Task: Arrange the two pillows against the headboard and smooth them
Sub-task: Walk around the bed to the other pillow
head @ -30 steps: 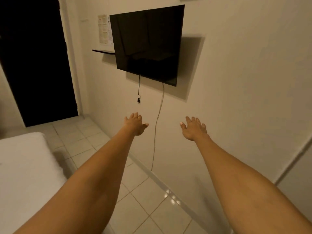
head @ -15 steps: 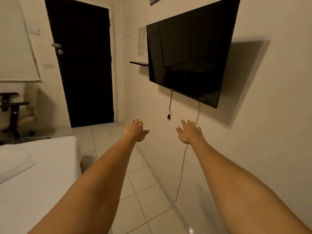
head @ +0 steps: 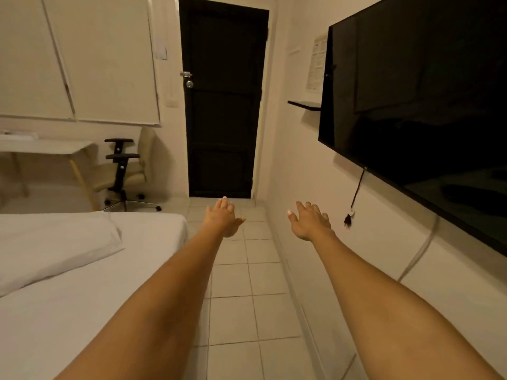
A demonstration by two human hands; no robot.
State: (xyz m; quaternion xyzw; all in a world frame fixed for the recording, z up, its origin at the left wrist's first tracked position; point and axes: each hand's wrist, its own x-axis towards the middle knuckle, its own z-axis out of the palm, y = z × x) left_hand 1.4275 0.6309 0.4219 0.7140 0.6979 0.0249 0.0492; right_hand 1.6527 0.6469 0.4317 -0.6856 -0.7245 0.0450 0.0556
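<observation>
One white pillow (head: 55,248) lies flat on the white bed (head: 82,311) at the left of the view, running off the left edge. I see no second pillow and no headboard. Both my arms stretch forward over the tiled aisle beside the bed. My left hand (head: 223,219) is open, palm down, fingers apart, just right of the bed's far corner and well clear of the pillow. My right hand (head: 310,222) is open too, empty, hovering near the right wall.
A black TV (head: 425,105) hangs on the right wall with a dangling plug (head: 348,219) and a white cable. A dark door (head: 223,105) closes the aisle's far end. An office chair (head: 123,171) and a desk (head: 46,146) stand beyond the bed.
My view has swung left from the TV wall toward the door and bed, bringing the pillow, chair and desk into sight. Both hands stay open and outstretched.
</observation>
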